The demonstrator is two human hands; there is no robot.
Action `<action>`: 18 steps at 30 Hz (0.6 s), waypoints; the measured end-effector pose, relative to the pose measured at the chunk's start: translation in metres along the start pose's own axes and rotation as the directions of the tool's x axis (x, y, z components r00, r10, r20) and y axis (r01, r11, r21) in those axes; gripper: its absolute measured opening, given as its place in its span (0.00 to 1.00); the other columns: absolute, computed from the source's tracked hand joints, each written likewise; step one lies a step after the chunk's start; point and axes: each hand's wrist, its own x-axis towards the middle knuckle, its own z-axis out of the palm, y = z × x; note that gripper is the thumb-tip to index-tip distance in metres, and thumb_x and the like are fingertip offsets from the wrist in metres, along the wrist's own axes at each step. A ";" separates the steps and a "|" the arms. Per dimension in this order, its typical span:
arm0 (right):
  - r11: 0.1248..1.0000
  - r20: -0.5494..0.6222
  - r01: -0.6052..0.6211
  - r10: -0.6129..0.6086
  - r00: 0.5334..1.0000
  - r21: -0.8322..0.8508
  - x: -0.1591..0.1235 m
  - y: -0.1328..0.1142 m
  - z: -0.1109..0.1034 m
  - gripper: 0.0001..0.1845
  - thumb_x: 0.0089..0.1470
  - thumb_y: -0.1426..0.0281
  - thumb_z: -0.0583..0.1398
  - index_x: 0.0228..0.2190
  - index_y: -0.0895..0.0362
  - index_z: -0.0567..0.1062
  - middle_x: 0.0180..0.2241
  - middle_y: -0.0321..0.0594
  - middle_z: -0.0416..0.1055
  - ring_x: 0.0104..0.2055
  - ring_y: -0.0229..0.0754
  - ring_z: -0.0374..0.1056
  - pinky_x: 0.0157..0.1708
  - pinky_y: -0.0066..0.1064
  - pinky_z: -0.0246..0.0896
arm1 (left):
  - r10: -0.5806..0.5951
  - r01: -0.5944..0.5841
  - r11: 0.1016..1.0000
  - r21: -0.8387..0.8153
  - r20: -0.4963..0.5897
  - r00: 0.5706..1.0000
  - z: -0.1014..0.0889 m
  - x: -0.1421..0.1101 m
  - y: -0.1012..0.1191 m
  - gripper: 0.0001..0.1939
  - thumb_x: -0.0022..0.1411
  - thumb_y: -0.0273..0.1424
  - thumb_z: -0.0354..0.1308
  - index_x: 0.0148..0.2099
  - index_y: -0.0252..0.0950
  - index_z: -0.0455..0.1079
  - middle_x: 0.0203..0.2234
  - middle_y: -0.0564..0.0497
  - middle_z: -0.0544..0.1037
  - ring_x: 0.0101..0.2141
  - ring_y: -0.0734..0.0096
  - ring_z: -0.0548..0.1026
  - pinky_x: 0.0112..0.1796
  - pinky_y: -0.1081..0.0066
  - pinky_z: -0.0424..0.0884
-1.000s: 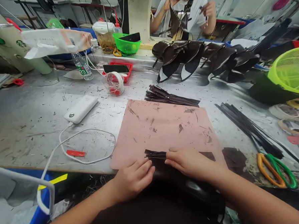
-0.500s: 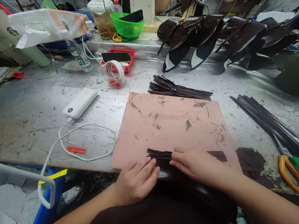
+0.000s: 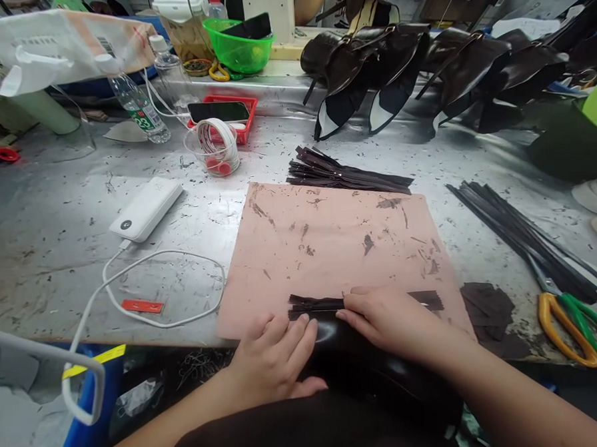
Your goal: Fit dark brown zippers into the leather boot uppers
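A dark brown zipper (image 3: pixel 317 304) lies along the near edge of a pink board (image 3: pixel 324 242). Against its near side sits the edge of a glossy dark leather piece (image 3: pixel 334 338), which drapes down over my lap. My right hand (image 3: pixel 391 319) pinches the zipper near its middle, with the thumb at the leather edge. Its far end shows past my knuckles. My left hand (image 3: pixel 280 351) rests flat with fingers stretched, their tips on the leather edge near the zipper's left end. The left thumb points away from the fingers.
Bundled zippers (image 3: pixel 348 171) lie behind the board. Dark strips (image 3: pixel 514 232) and scissors (image 3: pixel 577 325) with orange and green handles are right; dark scraps (image 3: pixel 488 310) lie closer. A power bank (image 3: pixel 147 208) with looped cable is left. Leather boot uppers (image 3: pixel 365 66) line the back.
My left thumb has moved away from the fingertips and down, spreading the hand. The right hand keeps its pinch on the zipper. The view has turned slightly right.
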 end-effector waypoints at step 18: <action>0.987 -0.099 -0.162 0.159 0.982 -0.025 -0.019 0.020 -0.009 0.14 0.52 0.65 0.53 0.18 0.56 0.65 0.19 0.35 0.66 0.24 0.37 0.61 0.29 0.29 0.50 | 0.155 -0.169 0.984 0.053 0.201 0.967 0.004 0.029 0.009 0.33 0.52 0.52 0.51 0.45 0.27 0.68 0.42 0.42 0.72 0.41 0.59 0.66 0.43 0.63 0.58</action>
